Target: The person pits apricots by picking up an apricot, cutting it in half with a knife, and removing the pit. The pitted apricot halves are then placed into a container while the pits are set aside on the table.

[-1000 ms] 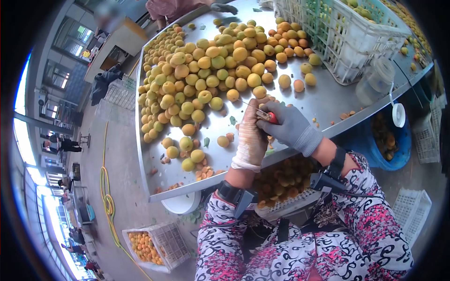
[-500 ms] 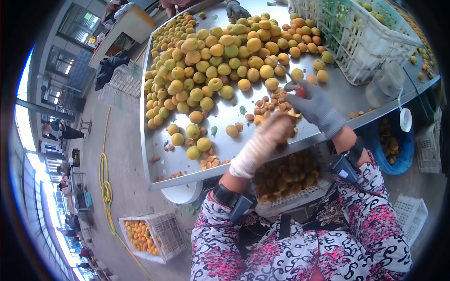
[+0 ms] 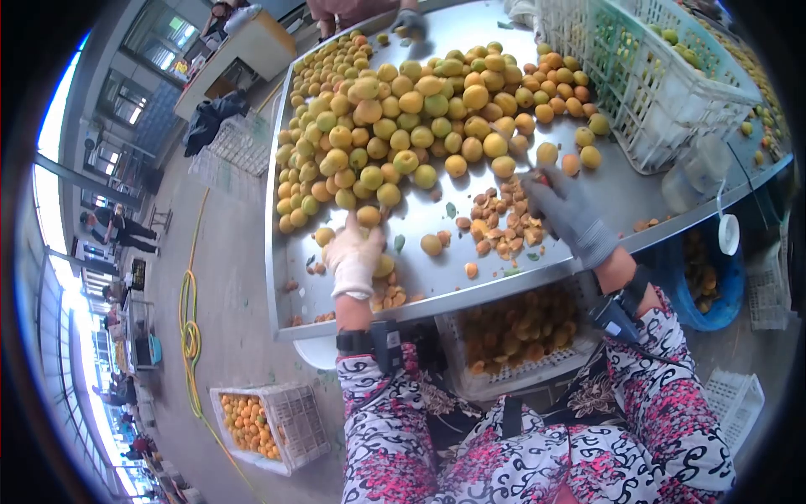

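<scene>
My left hand (image 3: 356, 256), in a whitish glove, reaches to the near edge of the apricot pile (image 3: 403, 109). Its thumb and forefinger stand apart on either side of an apricot (image 3: 368, 216), which still lies on the metal table (image 3: 424, 210). Another apricot (image 3: 384, 265) is partly hidden beside the palm. In a grey glove, my right hand (image 3: 571, 214) is closed around a small knife (image 3: 544, 179); a bit of red handle shows, and its blade is hard to make out. Left of that hand lie split apricot pieces and pits (image 3: 504, 220).
A white crate (image 3: 663, 109) and a clear plastic jar (image 3: 697, 172) stand at the table's right. Below the front rim sits a crate of apricot pieces (image 3: 525, 336), beside a blue-lined bucket (image 3: 714, 302). Across the table is a co-worker's gloved hand (image 3: 410, 29).
My left hand has moved left from the split pieces to the whole apricots. My right hand stays nearly in place with the knife. The co-worker's hand has shifted, and the view has turned slightly.
</scene>
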The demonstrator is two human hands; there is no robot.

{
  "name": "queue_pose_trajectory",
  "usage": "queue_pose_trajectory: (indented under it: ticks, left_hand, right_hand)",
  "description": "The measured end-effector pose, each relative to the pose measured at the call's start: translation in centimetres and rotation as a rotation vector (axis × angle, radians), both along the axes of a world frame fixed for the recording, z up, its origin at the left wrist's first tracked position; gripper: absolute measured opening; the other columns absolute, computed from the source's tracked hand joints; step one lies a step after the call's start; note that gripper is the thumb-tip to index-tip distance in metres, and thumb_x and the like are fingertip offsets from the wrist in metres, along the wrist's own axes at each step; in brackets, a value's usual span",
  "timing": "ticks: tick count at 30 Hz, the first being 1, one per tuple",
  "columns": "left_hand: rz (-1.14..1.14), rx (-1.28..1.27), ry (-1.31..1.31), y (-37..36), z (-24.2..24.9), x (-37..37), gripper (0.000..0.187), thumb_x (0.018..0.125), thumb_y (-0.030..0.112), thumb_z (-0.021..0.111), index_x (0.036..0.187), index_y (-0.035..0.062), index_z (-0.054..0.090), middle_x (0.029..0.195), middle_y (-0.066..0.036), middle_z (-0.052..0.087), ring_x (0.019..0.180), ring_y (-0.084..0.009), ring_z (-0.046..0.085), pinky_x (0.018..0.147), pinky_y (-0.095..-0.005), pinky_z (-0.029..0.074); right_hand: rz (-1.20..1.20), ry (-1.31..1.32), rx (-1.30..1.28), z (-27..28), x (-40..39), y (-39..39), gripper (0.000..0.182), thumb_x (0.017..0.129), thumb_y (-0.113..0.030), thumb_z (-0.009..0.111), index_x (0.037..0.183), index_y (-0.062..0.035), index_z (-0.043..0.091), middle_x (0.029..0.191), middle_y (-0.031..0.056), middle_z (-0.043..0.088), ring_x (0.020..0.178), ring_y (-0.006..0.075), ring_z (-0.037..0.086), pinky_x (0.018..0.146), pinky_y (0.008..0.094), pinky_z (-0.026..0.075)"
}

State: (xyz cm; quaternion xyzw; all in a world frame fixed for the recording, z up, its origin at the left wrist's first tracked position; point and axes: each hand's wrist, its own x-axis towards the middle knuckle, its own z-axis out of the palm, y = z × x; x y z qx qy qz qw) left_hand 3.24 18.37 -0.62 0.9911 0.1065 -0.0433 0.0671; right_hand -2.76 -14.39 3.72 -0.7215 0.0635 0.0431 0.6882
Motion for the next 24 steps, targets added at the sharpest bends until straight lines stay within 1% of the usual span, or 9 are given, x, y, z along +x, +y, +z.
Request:
queue_pose_trajectory:
  ticks: [2, 6, 8, 9, 12, 15, 18, 21, 24]
  left_hand:
    - [0.053, 0.066, 0.139, 0.6, -1.0, 0.4, 0.063, 0.073, 0.041, 0.063, 0.124, 0.0066, 0.048, 0.11, -0.024, 0.059, 0.099, -0.0373, 0.059, 0.087, -0.045, 0.044]
    - [0.029, 0.015, 0.067, 0.1, -0.4, 0.2, 0.062, 0.073, 0.036, 0.066, 0.124, 0.0059, 0.049, 0.107, -0.023, 0.059, 0.088, -0.0332, 0.063, 0.079, -0.0416, 0.048]
    - [0.071, -0.719, -0.194, -0.8, -0.3, -0.2, 0.055, 0.075, 0.029, 0.068, 0.123, 0.006, 0.051, 0.099, -0.016, 0.06, 0.071, -0.0236, 0.064, 0.066, -0.0353, 0.05]
    - [0.091, -1.112, -0.191, -3.1, 1.8, -1.2, 0.048, 0.077, 0.015, 0.067, 0.121, 0.006, 0.051, 0.097, -0.008, 0.06, 0.082, -0.0168, 0.056, 0.068, -0.0275, 0.048]
    - [-0.065, -1.657, -0.122, -6.2, 2.6, -2.4, 0.041, 0.083, 0.025, 0.063, 0.118, 0.0069, 0.053, 0.097, -0.009, 0.061, 0.071, -0.0185, 0.058, 0.062, -0.03, 0.049]
    - [0.032, -2.056, 0.234, -9.0, 1.2, -1.6, 0.042, 0.083, 0.031, 0.062, 0.116, 0.0045, 0.054, 0.1, -0.014, 0.062, 0.069, -0.0221, 0.059, 0.06, -0.0309, 0.047]
    - [0.113, -2.125, 0.343, -11.6, 1.5, -2.0, 0.049, 0.087, 0.042, 0.059, 0.118, 0.0049, 0.054, 0.099, -0.016, 0.061, 0.067, -0.0212, 0.057, 0.058, -0.03, 0.044]
    - [0.107, -2.209, 0.375, -12.8, 2.5, -2.2, 0.063, 0.088, 0.054, 0.052, 0.127, 0.0046, 0.049, 0.097, -0.013, 0.06, 0.069, -0.0209, 0.056, 0.059, -0.03, 0.044]
    - [0.041, -2.279, 0.416, -13.3, 2.7, -2.5, 0.061, 0.089, 0.051, 0.052, 0.126, 0.0034, 0.049, 0.098, -0.013, 0.06, 0.082, -0.0251, 0.06, 0.066, -0.0347, 0.05]
  right_hand:
    - [0.028, -0.037, -0.089, 0.3, -0.1, 0.2, 0.028, 0.09, -0.029, 0.058, 0.099, -0.0019, 0.057, 0.074, 0.0017, 0.056, 0.066, 0.0063, 0.053, 0.06, 0.0238, 0.046]
    - [0.041, -0.088, -0.078, -0.5, -0.1, 0.5, 0.028, 0.089, -0.028, 0.058, 0.099, -0.0015, 0.057, 0.074, 0.002, 0.056, 0.066, 0.0066, 0.053, 0.061, 0.0242, 0.046]
    - [0.051, 0.005, -0.009, 0.2, -0.4, 0.8, 0.028, 0.089, -0.028, 0.058, 0.1, -0.0018, 0.057, 0.074, 0.0012, 0.056, 0.067, 0.0066, 0.053, 0.062, 0.0239, 0.046]
    - [0.042, -0.013, 0.035, 0.2, -0.5, 1.0, 0.026, 0.091, -0.026, 0.057, 0.098, -0.0014, 0.057, 0.073, 0.0002, 0.055, 0.065, 0.0056, 0.051, 0.059, 0.0227, 0.045]
    - [0.099, 0.0, 0.192, 0.9, -0.8, 1.3, 0.023, 0.092, -0.024, 0.055, 0.096, -0.0015, 0.057, 0.071, -0.0007, 0.053, 0.063, 0.0044, 0.049, 0.056, 0.0212, 0.042]
    - [0.12, -0.001, 0.2, 1.4, -1.0, 2.1, 0.021, 0.093, -0.023, 0.053, 0.096, -0.0025, 0.056, 0.069, -0.0015, 0.052, 0.06, 0.0038, 0.047, 0.053, 0.0202, 0.04]
    - [0.088, 0.036, 0.086, 1.1, -1.4, 2.2, 0.021, 0.095, -0.023, 0.051, 0.099, -0.0035, 0.055, 0.067, -0.0015, 0.052, 0.059, 0.0033, 0.047, 0.051, 0.0197, 0.039]
    - [0.111, 0.061, 0.251, 1.0, -1.4, 1.9, 0.021, 0.096, -0.023, 0.048, 0.101, -0.0038, 0.054, 0.066, -0.0029, 0.049, 0.056, 0.0025, 0.044, 0.047, 0.0193, 0.036]
    - [0.108, -0.021, 0.298, 0.7, -1.4, 2.0, 0.02, 0.097, -0.022, 0.047, 0.1, -0.0037, 0.053, 0.066, -0.0039, 0.047, 0.055, 0.0025, 0.043, 0.047, 0.019, 0.036]
